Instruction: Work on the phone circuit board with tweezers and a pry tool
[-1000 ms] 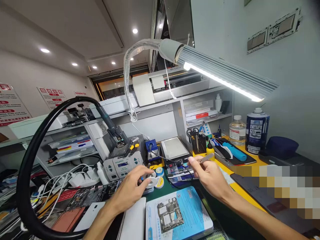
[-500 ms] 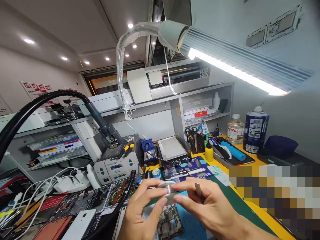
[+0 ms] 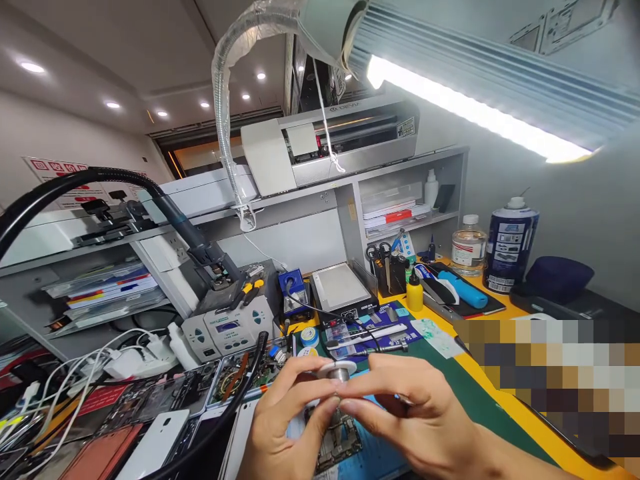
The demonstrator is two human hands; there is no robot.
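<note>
A small spool of thin silvery wire (image 3: 340, 368) with a pale round rim is held up between my hands. My left hand (image 3: 293, 410) is closed on it, thumb and fingers pinching its side. From the other side, the thumb and forefinger of my right hand (image 3: 417, 403) pinch at the spool, meeting the left fingertips. Whether a loose wire end lies between them is hidden. Directly below sits a phone circuit board (image 3: 343, 445), partly covered by my hands, on a light blue mat (image 3: 377, 443).
Phones and parts lie at left, with a white phone (image 3: 159, 437) and a black hose (image 3: 233, 407). A grey soldering station (image 3: 230, 327), hot plate (image 3: 340, 293) and yellow bottle (image 3: 415, 293) stand behind. A tube lamp (image 3: 475, 110) hangs above.
My fingers have closed in further around the spool, covering its lower rim. The dark flat strip seen in my right fingers is now hidden. The view has shifted slightly.
</note>
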